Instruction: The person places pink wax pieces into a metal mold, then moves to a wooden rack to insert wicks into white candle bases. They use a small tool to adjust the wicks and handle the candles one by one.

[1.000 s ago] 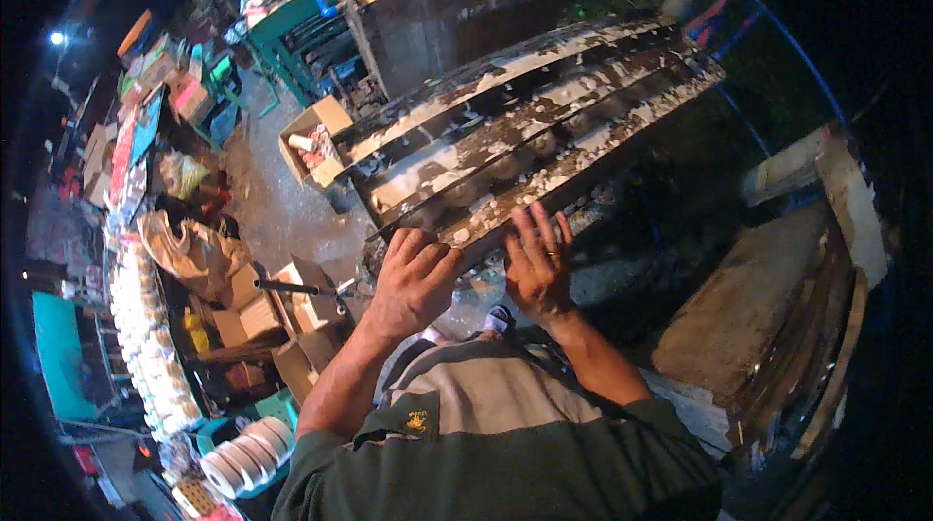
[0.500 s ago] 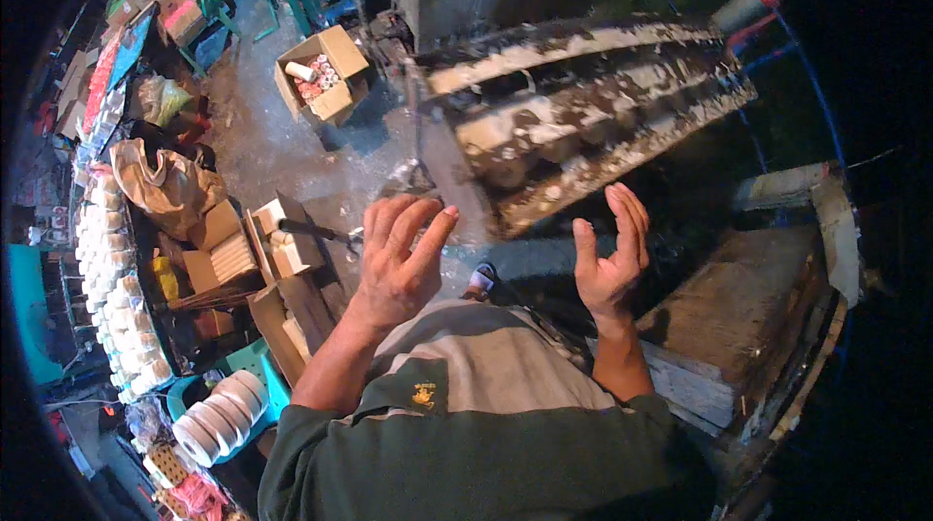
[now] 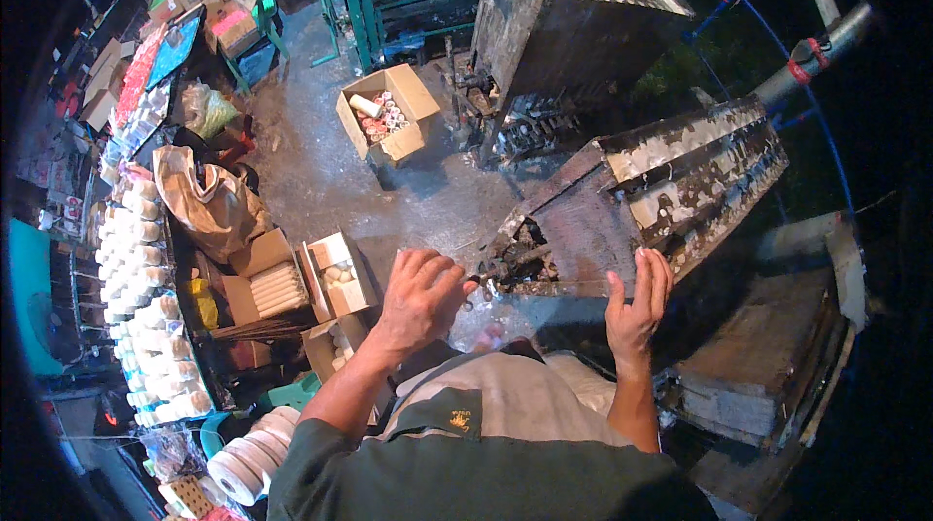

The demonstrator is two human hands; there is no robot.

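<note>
My left hand (image 3: 424,305) is in mid-air near the front left end of a long dark trough-like machine (image 3: 671,200), whose surfaces are patched with flaky white residue. Its fingers are loosely bent and apart, and nothing shows in them. My right hand (image 3: 639,311) is raised in front of the same machine, fingers up and thumb spread, with no object in it. Whether either hand touches the machine I cannot tell. Between the hands and the machine's end, some dark metal parts (image 3: 520,259) show.
To the left stand a carton of pale candle-like sticks (image 3: 275,290) and a carton of whitish pieces (image 3: 340,274). Ahead, an open carton (image 3: 416,105) holds red-and-white rolls. Beyond the machine is a tall dark cabinet (image 3: 544,25). White spools (image 3: 255,453) are at lower left; a wooden box (image 3: 748,346) at right.
My view has shifted, so the cartons and cabinet show lower and further right. Both hands appear lower and a little further right; the machine's near end now shows more fully.
</note>
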